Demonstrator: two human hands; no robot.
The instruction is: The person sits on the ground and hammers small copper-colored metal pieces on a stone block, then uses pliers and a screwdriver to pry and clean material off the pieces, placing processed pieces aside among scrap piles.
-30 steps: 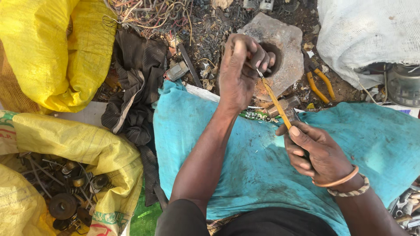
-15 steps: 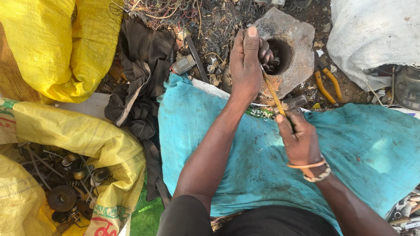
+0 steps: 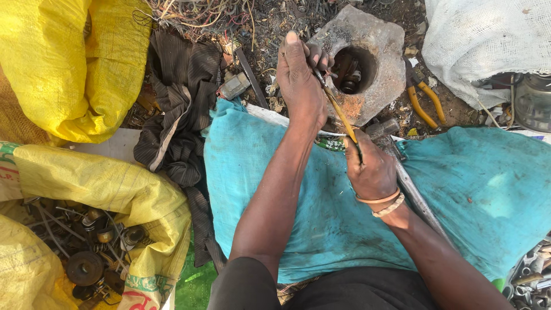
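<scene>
My left hand (image 3: 301, 74) is closed around a small dark metal part held just left of the hole in a grey stone block (image 3: 373, 40). My right hand (image 3: 370, 166) grips the yellow handle of a thin tool (image 3: 340, 112), a screwdriver by its look, whose tip runs up into my left hand's fingers. A metal hammer (image 3: 402, 172) lies on the teal cloth (image 3: 488, 189) under my right wrist. More dark metal bits sit inside the block's hole (image 3: 351, 72).
Yellow-handled pliers (image 3: 425, 100) lie right of the block. Yellow sacks (image 3: 63, 63) stand at left, the lower yellow sack (image 3: 86, 252) open with several metal scrap parts. A dark cloth (image 3: 178, 109), a white sack (image 3: 488, 40) and wire tangles (image 3: 195, 14) surround the spot.
Both hands have shifted left in view as the head turned. My right hand slid up the tool toward my left hand, closing the gap between them.
</scene>
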